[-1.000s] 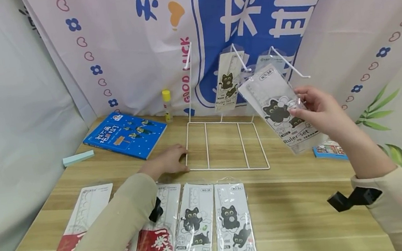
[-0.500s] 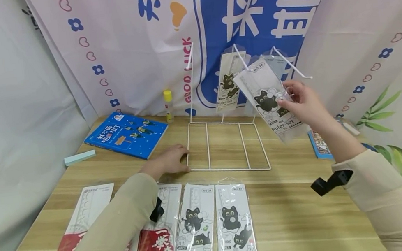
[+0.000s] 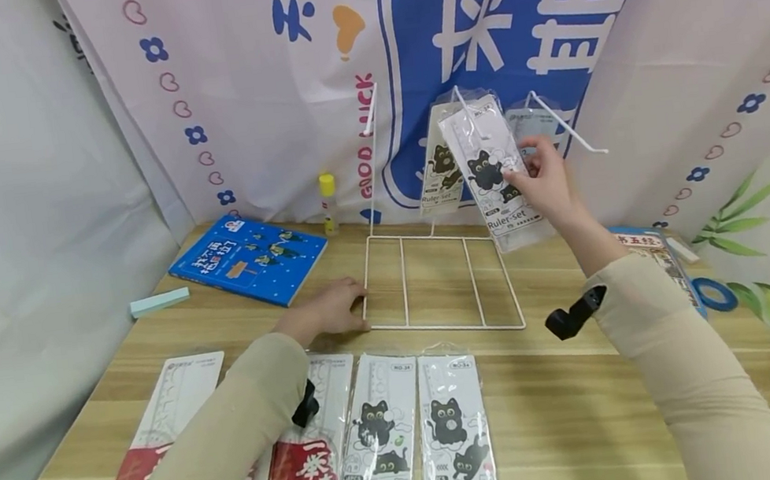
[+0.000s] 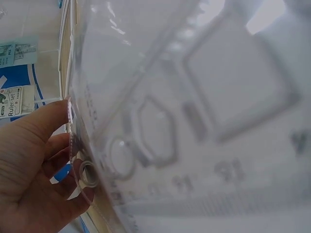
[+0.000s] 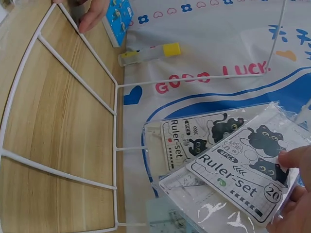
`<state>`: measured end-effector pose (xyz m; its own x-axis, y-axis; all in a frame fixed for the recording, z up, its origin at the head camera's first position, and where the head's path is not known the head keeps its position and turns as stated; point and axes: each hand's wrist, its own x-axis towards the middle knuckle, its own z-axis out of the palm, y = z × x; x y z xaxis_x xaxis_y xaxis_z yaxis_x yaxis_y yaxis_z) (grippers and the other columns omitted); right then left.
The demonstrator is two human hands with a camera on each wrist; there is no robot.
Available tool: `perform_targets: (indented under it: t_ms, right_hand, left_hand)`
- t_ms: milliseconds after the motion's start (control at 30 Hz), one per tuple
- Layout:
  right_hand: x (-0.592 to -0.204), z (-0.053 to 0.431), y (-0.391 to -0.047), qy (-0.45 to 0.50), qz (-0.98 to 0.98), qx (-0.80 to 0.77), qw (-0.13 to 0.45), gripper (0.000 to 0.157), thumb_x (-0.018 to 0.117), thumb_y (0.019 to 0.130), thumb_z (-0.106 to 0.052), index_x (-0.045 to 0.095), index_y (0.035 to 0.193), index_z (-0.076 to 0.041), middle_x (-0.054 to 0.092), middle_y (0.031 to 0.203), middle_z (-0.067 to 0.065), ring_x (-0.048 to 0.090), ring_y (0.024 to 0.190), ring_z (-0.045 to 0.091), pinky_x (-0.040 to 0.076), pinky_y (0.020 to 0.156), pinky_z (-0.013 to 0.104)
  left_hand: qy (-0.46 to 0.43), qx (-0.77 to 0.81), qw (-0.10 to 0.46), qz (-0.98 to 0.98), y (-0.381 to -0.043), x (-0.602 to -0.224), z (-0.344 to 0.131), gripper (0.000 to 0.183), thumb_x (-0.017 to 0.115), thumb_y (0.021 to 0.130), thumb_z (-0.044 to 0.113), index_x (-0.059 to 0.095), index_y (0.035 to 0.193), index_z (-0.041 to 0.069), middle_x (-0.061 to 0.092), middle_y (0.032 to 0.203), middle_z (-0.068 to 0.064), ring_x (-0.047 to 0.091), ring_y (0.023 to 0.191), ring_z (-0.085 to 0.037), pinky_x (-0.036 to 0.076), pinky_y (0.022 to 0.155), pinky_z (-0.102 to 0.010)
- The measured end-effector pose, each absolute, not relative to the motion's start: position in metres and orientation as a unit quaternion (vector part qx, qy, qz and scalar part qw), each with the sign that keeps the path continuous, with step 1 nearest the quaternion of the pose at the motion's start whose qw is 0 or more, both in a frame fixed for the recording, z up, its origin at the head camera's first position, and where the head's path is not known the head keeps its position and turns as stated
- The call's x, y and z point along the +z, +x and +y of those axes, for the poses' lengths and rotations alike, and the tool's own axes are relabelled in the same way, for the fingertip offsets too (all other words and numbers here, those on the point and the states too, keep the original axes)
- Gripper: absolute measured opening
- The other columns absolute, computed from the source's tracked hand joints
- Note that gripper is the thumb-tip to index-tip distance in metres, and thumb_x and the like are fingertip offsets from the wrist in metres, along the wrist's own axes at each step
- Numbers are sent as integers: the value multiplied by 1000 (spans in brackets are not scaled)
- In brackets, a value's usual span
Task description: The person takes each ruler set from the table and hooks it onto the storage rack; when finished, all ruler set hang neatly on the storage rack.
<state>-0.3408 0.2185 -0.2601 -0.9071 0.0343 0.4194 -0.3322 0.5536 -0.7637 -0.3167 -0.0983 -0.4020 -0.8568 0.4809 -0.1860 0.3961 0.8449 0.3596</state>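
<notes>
My right hand [image 3: 544, 181] pinches a plastic-sleeved ruler set [image 3: 484, 172] with black cats, thumb in front, at the right edge. The packet is slightly tilted; the middle hook [image 3: 473, 113] of the white wire display rack [image 3: 452, 329] overlaps its upper part, the hook's tip showing in front. Behind it hangs another cat ruler set [image 3: 440, 194], also seen in the right wrist view. A pale packet [image 3: 534, 122] hangs at the right hook. My left hand [image 3: 331, 309] holds the rack's base at its left front corner. A transparent sleeve [image 4: 194, 121] fills most of the left wrist view.
Red-and-white ruler sets [image 3: 304, 471] and two cat ruler sets [image 3: 377, 439], [image 3: 453, 430] lie along the front. A blue book [image 3: 252, 259], a glue stick [image 3: 328, 203] and a pale strip [image 3: 160, 301] sit back left. Another book [image 3: 653, 249] and blue tape [image 3: 715, 294] lie right.
My right hand has carried the ruler set left and upward to the middle hook, and the packet is more upright. The left hand stays at the base. More of the right-hand book shows.
</notes>
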Motion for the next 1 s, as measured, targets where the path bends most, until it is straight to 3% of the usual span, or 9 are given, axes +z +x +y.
perform_targets:
  t_ms: [167, 300, 733, 1000]
  right_hand:
    - [-269, 215, -352, 41, -861, 469, 194, 44, 60, 83, -2, 39, 122, -3, 59, 91, 19, 53, 67, 9, 46, 58, 18]
    - [-275, 211, -358, 29, -861, 473, 184, 40, 60, 83, -4, 42, 119, 0, 60, 98, 26, 54, 67, 9, 45, 59, 18]
    - [-288, 190, -370, 33, -882, 452, 127, 41, 59, 85, -8, 42, 120, 4, 58, 101, 23, 57, 79, 25, 48, 60, 22]
    - [-294, 192, -349, 69, -877, 469, 83, 39, 57, 88, -12, 43, 120, 4, 58, 99, 18, 57, 69, 9, 53, 65, 28]
  left_hand:
    - [237, 157, 134, 949, -315, -402, -96, 62, 70, 78, 32, 47, 128, 4, 40, 134, -14, 35, 124, -28, 29, 103, -39]
    - [234, 159, 133, 950, -314, -401, -95, 61, 70, 77, 31, 47, 128, 4, 40, 134, -14, 34, 124, -28, 28, 103, -39]
    - [228, 162, 135, 951, -315, -405, -94, 63, 72, 76, 31, 48, 127, 6, 44, 129, -12, 40, 119, -26, 32, 101, -38]
    - [228, 175, 131, 949, -316, -404, -98, 63, 73, 75, 29, 48, 127, 4, 45, 128, -12, 41, 118, -26, 32, 101, -38]
